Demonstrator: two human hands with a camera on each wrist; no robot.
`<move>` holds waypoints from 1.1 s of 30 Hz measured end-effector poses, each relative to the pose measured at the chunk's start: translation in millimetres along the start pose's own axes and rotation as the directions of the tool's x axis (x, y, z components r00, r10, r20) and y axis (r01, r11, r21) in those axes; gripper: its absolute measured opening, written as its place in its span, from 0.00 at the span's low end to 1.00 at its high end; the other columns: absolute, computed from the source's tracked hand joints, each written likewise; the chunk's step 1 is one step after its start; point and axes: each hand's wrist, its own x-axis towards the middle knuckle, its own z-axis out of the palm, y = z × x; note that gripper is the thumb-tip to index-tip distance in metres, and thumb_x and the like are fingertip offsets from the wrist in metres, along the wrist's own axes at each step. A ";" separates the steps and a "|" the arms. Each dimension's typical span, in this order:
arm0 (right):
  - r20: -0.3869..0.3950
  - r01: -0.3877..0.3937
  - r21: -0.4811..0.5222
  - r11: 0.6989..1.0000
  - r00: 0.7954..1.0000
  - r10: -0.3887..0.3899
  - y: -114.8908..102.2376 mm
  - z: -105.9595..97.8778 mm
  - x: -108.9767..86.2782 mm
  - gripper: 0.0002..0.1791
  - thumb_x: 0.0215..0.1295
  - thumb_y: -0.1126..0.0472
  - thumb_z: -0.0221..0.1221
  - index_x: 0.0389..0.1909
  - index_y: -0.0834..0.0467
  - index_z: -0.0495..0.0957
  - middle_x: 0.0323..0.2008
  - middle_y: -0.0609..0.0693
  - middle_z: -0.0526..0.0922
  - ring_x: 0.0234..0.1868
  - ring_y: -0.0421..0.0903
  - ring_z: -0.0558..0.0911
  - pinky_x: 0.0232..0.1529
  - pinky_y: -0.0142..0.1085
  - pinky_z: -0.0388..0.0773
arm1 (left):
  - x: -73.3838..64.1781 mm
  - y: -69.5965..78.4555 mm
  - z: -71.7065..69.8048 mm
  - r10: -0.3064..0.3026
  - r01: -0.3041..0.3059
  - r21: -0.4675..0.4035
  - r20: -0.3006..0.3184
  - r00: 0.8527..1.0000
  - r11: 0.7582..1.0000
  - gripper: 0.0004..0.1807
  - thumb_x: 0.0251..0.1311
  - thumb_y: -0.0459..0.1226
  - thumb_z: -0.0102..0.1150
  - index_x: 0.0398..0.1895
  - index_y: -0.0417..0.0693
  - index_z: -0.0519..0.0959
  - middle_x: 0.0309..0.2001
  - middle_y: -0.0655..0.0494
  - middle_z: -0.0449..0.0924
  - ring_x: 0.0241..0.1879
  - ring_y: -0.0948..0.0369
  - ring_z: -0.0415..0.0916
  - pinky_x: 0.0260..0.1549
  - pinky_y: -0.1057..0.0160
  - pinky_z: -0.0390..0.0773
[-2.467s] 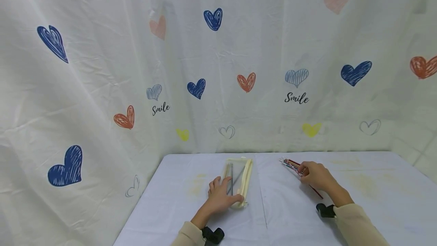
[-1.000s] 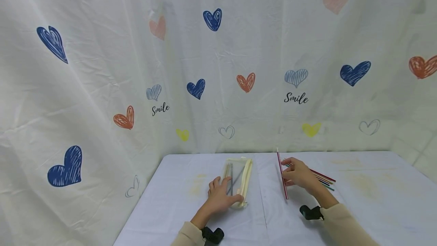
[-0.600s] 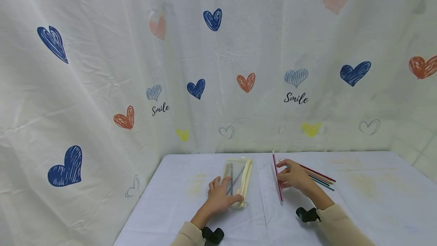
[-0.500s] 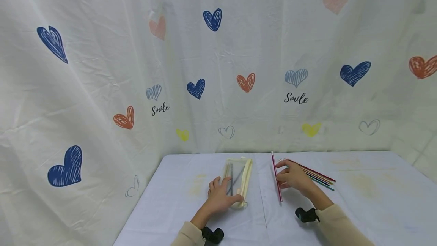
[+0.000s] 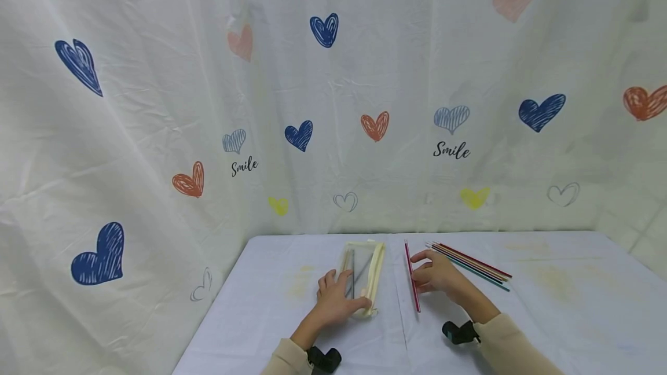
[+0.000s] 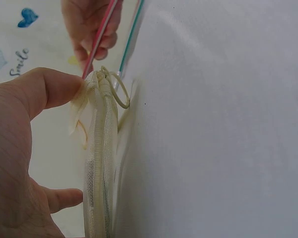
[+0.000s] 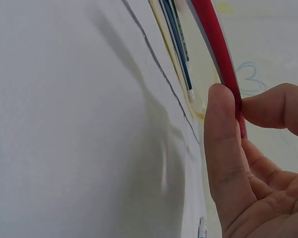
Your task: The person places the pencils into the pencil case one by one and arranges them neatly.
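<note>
In the head view my left hand (image 5: 336, 304) lies with fingers spread at a see-through pencil case (image 5: 379, 265) with cream zipped edges. Its thumb reaches over the near end; in the left wrist view the thumb touches the zip edge (image 6: 93, 163). Dark sticks (image 7: 181, 54) show inside the case in the right wrist view. My right hand (image 5: 442, 274) pinches a red pencil (image 5: 416, 300) between thumb and fingers, just right of the case and apart from it. Several more pencils (image 5: 471, 261) lie in a fan behind the right wrist.
The table has a white cloth (image 5: 292, 328) with a crease between the hands. A white curtain (image 5: 396, 62) printed with hearts hangs behind the back edge. Both wrists carry a black camera (image 5: 325, 359).
The right hand has come leftward from the bunch, bringing the red pencil beside the case. The other pencils, gripped earlier, now lie on the table. My left hand has stayed put.
</note>
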 end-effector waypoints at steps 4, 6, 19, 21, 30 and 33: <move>0.015 -0.009 0.020 1.000 1.000 0.008 -0.8 5.5 0.4 0.25 0.64 0.70 0.62 0.61 0.68 0.70 0.39 0.59 0.82 0.32 0.48 0.83 0.37 0.42 0.87 | 0.5 -0.4 0.1 0.003 -0.003 0.007 -0.005 1.000 1.000 0.51 0.49 0.58 0.71 0.75 0.47 0.66 0.75 0.31 0.51 0.73 0.37 0.45 0.67 0.29 0.52; 0.025 -0.016 0.027 1.000 1.000 0.015 -1.0 8.5 1.0 0.24 0.64 0.70 0.63 0.61 0.67 0.70 0.39 0.59 0.82 0.33 0.48 0.83 0.38 0.42 0.87 | 0.8 -0.8 0.3 0.002 -0.002 0.009 -0.007 1.000 1.000 0.51 0.48 0.58 0.71 0.75 0.47 0.66 0.75 0.31 0.51 0.73 0.37 0.46 0.67 0.29 0.52; 0.070 -0.036 0.032 0.999 0.997 0.034 -1.7 29.1 2.8 0.22 0.63 0.68 0.64 0.58 0.65 0.73 0.37 0.57 0.83 0.32 0.47 0.82 0.35 0.40 0.86 | 1.7 -1.8 1.7 -0.006 0.007 0.011 -0.017 1.000 1.000 0.51 0.47 0.58 0.71 0.74 0.47 0.66 0.75 0.31 0.52 0.73 0.38 0.46 0.66 0.30 0.53; 0.076 -0.034 0.028 0.999 0.997 0.031 -2.3 31.4 2.9 0.22 0.63 0.68 0.63 0.58 0.65 0.73 0.36 0.57 0.83 0.31 0.47 0.83 0.35 0.39 0.86 | 1.6 -1.7 1.9 -0.002 0.003 0.011 -0.017 1.000 1.000 0.51 0.46 0.58 0.71 0.74 0.47 0.67 0.74 0.31 0.52 0.73 0.38 0.47 0.66 0.30 0.53; 0.118 -0.044 0.095 0.995 0.993 0.032 -10.7 43.1 8.9 0.22 0.64 0.69 0.61 0.58 0.69 0.72 0.33 0.56 0.82 0.29 0.44 0.82 0.33 0.37 0.85 | 1.0 -0.4 2.7 0.000 0.000 0.020 -0.022 1.000 1.000 0.52 0.45 0.59 0.72 0.74 0.47 0.67 0.74 0.31 0.52 0.73 0.38 0.47 0.67 0.30 0.53; 0.114 -0.050 0.089 0.995 0.993 0.040 -13.7 47.4 13.0 0.22 0.63 0.69 0.61 0.57 0.69 0.73 0.33 0.55 0.83 0.30 0.44 0.82 0.33 0.37 0.85 | 1.0 0.5 2.6 -0.002 0.002 0.023 -0.025 1.000 1.000 0.52 0.45 0.59 0.72 0.74 0.47 0.67 0.74 0.31 0.52 0.73 0.38 0.47 0.67 0.30 0.53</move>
